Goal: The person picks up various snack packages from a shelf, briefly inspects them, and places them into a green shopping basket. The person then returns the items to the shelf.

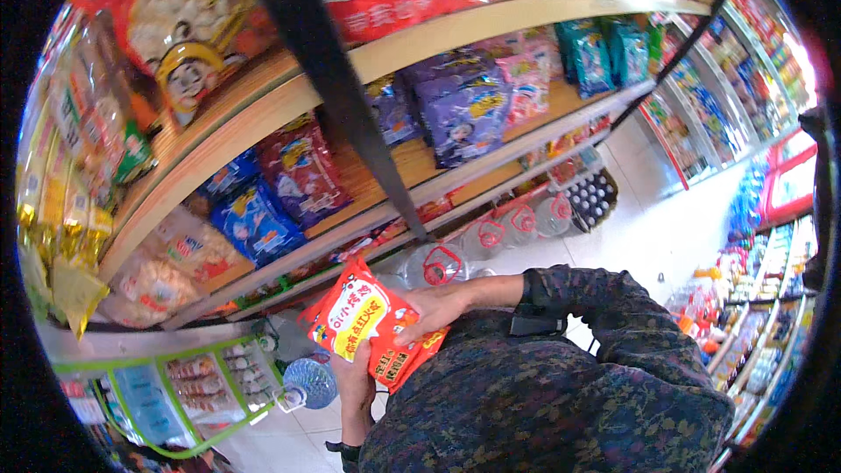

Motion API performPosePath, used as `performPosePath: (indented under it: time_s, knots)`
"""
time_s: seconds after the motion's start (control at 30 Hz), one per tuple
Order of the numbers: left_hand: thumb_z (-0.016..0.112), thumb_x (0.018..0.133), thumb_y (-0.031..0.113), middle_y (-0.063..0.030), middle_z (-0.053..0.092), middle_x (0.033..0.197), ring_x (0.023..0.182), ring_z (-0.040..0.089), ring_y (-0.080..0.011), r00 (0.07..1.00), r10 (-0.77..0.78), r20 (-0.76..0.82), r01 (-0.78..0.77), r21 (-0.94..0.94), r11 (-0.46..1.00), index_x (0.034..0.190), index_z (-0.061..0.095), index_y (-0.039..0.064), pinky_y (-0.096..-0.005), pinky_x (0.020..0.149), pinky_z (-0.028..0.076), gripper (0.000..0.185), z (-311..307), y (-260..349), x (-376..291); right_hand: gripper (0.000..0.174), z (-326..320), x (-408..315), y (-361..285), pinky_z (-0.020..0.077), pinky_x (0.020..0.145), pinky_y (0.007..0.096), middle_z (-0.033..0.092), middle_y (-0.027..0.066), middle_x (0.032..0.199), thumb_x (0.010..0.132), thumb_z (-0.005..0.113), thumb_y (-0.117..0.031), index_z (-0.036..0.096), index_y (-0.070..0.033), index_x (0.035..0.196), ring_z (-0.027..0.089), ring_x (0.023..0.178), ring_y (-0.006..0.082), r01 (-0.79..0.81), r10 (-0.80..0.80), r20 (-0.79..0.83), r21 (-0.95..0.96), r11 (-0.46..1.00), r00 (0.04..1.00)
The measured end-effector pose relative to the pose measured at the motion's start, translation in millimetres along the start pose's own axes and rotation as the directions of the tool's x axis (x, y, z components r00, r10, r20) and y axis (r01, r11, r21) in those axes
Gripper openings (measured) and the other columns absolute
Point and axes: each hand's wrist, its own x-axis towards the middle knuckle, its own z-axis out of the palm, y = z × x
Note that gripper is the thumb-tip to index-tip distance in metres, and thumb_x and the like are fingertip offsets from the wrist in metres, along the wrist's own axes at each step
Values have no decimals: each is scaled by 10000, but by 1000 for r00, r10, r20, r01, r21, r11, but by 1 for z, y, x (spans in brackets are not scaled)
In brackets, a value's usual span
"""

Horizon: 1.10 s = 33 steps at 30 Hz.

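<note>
A red snack bag (374,325) with white and yellow printed patches is held in front of my body, tilted. My left hand (355,368) grips its lower left edge, thumb on the front. On its right side, my right hand (433,309) has the thumb over the front, with the other fingers hidden behind. There may be more than one bag in the stack; the overlap makes this hard to tell. Beyond the hands, a wooden shelf (420,157) carries purple snack bags (463,112), dark red bags (305,174) and blue bags (256,223).
Large clear plastic bottles (437,266) with red handles line the floor below the shelf, beside a crate of dark bottles (591,200). A blue water bottle (312,381) stands near a green-edged rack (197,394). Black straps (341,92) cross the view. More stocked shelves (765,315) stand right.
</note>
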Motion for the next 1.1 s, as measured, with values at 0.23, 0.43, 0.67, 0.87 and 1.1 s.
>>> performPosePath:
  time_s: [0.23,0.43,0.67,0.87,1.1]
  knots:
    - [500,825,44,-139,458,1130,959,520,-196,980,-195,35,188,141,972,1226,271,4,-326,798,460,464,10,-19,33,589,5,-28,43,424,857,304,516,76,1132,721,682,-203,371,-22,1186,501,1005,139,-43,188,-205,559,828,960]
    - [588,770,22,-82,528,1047,917,544,-179,875,-417,245,378,192,906,1146,404,18,-324,794,462,418,42,-54,57,601,-10,-66,92,460,820,307,540,93,1098,720,682,-164,361,-30,1209,538,962,161,-167,478,-476,557,813,738]
    - [597,748,-15,-74,509,1083,959,526,-167,817,-450,361,365,282,887,1171,364,48,-314,824,451,488,93,-85,71,570,-9,-139,82,395,903,290,482,79,1170,776,627,-137,313,-26,1239,476,1034,135,102,319,-558,596,796,766]
    - [599,755,6,-64,493,1108,992,508,-149,796,-397,456,311,253,916,1175,365,50,-297,844,437,483,149,-90,79,584,-29,-178,79,447,800,270,497,61,1138,776,633,-186,319,-33,1245,496,969,129,169,211,-671,454,875,710]
    - [630,742,60,-61,492,1109,991,494,-132,773,-294,562,95,356,930,1195,326,41,-277,850,411,546,215,-101,97,541,-63,-218,71,444,831,288,498,77,1141,766,623,-101,344,-16,1222,500,994,138,335,159,-783,428,839,602]
